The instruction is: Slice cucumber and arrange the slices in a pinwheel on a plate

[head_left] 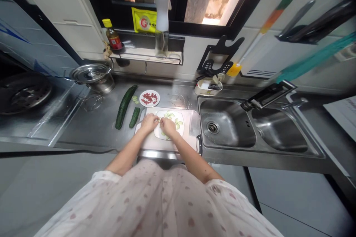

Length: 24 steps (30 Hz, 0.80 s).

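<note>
My left hand point(149, 123) and my right hand point(168, 127) meet over the left part of a white plate point(159, 133). Both have their fingers pinched together around a small pale-green piece that looks like a cucumber slice, mostly hidden by the fingertips. On the plate, thin cucumber slices point(178, 123) lie fanned out in small flower-like groups. The plate rests on a pale cutting board point(150, 147). Left of the board are a cut cucumber piece point(134, 117) and a long cucumber point(124, 109). A small white dish of chopped red bits point(150, 98) sits behind the board.
A knife with a black handle point(199, 144) lies at the board's right edge. Further right is a double steel sink point(228, 122) with a faucet point(267, 96). A lidded steel pot point(96, 77) stands at the back left. Above the counter, a wall shelf point(144, 57) holds bottles.
</note>
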Available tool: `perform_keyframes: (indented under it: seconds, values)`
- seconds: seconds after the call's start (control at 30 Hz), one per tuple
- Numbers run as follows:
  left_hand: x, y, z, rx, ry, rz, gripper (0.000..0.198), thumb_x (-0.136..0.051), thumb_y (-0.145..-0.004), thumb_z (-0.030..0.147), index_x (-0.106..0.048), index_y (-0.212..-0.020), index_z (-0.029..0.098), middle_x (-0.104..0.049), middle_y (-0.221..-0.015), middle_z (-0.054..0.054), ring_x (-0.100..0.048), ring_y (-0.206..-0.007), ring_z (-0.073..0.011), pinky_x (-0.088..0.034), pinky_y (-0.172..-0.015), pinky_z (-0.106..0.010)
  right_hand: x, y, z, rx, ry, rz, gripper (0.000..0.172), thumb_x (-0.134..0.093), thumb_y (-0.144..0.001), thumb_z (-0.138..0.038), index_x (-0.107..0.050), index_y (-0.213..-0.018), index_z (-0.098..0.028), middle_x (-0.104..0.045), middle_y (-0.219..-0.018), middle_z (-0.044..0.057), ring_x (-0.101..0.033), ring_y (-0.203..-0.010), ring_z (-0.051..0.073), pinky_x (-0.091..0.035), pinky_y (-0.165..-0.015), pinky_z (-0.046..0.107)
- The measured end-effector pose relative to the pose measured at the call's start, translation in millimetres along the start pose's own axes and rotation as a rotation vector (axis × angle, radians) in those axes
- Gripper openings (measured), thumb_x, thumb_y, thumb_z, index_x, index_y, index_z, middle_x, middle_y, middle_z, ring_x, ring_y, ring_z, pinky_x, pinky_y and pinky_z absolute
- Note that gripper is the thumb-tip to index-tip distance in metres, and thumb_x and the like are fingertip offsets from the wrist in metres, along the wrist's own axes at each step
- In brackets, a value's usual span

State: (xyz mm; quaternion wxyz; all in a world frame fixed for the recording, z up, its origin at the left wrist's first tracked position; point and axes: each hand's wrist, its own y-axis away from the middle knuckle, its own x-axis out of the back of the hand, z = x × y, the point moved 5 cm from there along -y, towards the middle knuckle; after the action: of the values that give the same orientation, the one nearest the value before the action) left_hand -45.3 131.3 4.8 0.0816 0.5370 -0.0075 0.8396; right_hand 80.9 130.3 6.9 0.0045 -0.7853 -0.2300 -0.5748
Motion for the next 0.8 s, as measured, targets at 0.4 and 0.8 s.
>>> perform_keyframes:
  seconds: [0.4, 0.8]
  values:
    - [-1.6, -1.5, -3.2, 0.027, 0.053, 0.034, 0.023, -0.057, -0.081, 0.029, -0.073, -0.095, 0.021, -0.061, -0.092, -0.009, -0.054, -0.097, -0.0248, -0.042, -0.088, -0.034, -0.4, -0.4, -1.5, -0.030, 0.003, -0.025, 0.025, -0.038, -0.096, -0.025, -0.060, -0.108, -0.020, -0.067, -0.108, 0.009, -0.060, -0.095, 0.018, -0.038, -0.075, 0.026]
    - [-4.5, -4.5, -4.5, 0.046, 0.049, 0.023, 0.025, -0.055, -0.084, 0.034, -0.072, -0.095, 0.021, -0.061, -0.091, -0.008, -0.053, -0.095, -0.0237, -0.041, -0.087, -0.034, -1.0, -0.3, -1.9, -0.046, 0.012, -0.023, 0.026, -0.039, -0.096, -0.026, -0.060, -0.111, -0.021, -0.066, -0.108, 0.008, -0.059, -0.095, 0.018, -0.039, -0.074, 0.025]
